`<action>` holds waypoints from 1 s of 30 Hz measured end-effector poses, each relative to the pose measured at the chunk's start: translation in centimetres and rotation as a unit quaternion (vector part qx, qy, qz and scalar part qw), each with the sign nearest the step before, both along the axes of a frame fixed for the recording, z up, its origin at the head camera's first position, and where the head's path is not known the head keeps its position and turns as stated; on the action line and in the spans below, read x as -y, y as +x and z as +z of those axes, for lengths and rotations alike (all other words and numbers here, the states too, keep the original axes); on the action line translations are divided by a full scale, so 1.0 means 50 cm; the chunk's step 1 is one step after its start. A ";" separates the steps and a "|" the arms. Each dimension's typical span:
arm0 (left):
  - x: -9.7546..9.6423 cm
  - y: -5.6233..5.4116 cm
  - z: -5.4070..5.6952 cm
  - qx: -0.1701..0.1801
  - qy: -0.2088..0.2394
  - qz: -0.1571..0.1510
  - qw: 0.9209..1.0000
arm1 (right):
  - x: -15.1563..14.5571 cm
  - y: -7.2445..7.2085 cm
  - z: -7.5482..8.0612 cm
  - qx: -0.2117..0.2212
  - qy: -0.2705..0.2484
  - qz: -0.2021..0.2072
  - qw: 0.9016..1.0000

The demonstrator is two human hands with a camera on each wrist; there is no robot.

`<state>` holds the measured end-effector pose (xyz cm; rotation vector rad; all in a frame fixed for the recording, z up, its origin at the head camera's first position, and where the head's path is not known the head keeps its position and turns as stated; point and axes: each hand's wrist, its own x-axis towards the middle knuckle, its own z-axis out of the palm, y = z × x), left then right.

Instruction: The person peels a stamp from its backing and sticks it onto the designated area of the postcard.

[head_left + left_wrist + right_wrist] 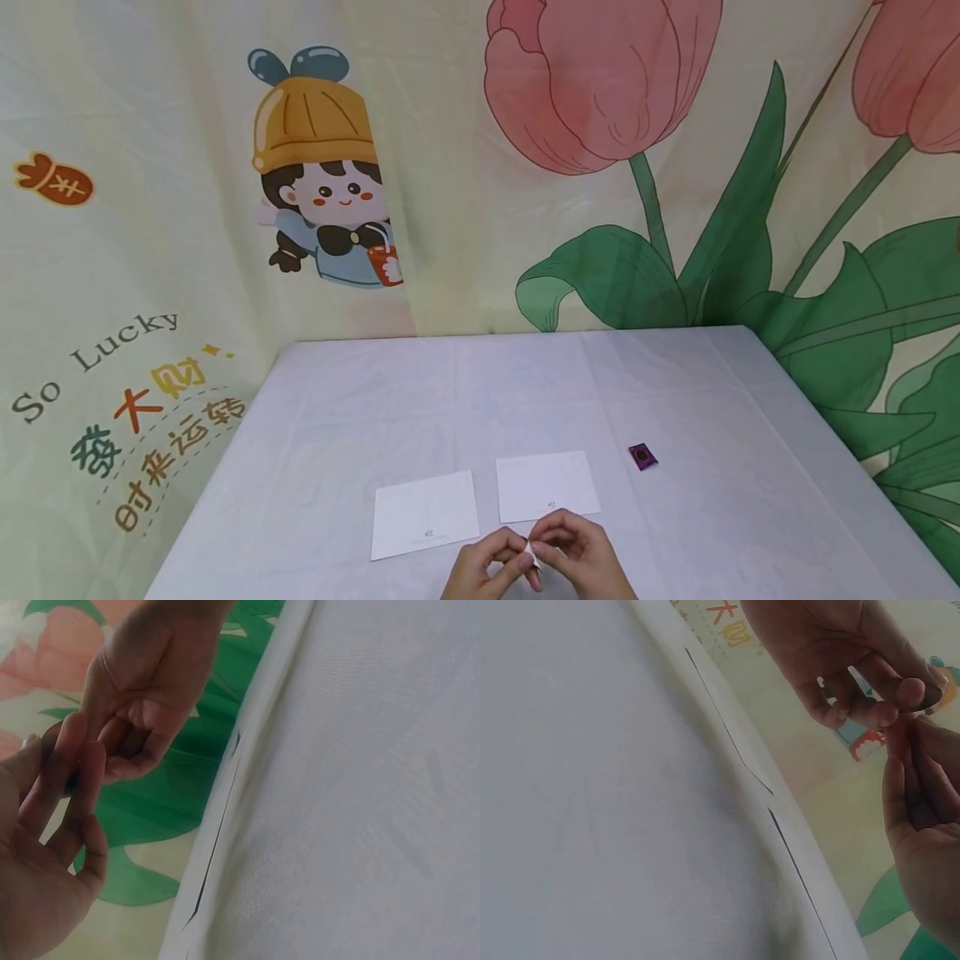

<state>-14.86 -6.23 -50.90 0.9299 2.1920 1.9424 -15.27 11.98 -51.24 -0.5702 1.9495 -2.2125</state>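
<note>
Just in front of two white cards, both hands meet fingertip to fingertip. My left hand (491, 567) and my right hand (585, 552) pinch a small white piece with a dark edge (532, 551) from its two sides. Fingers cover most of it, and I cannot tell what kind of thing it is. In the left wrist view, the left hand (45, 885) meets the right hand (154, 682) from below. The right wrist view has the right hand (930, 832) under the left hand (832, 656), fingertips together.
A white card (425, 512) with small print lies on the white-covered table (337, 433), and a second white card (546, 483) lies to its right. Farther right is a small dark purple square packet (642, 456). Behind the table hangs a printed curtain (450, 167).
</note>
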 end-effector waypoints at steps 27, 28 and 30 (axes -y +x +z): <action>0.002 0.002 0.001 -0.012 0.001 -0.004 1.000 | 0.003 0.008 0.007 -0.024 0.030 -0.023 0.999; 0.002 0.002 0.000 -0.016 0.000 -0.003 1.000 | 0.004 0.008 0.008 -0.020 0.033 -0.025 0.999; 0.003 0.003 0.001 -0.014 0.001 -0.001 1.000 | 0.005 0.009 0.011 -0.010 0.039 -0.031 0.999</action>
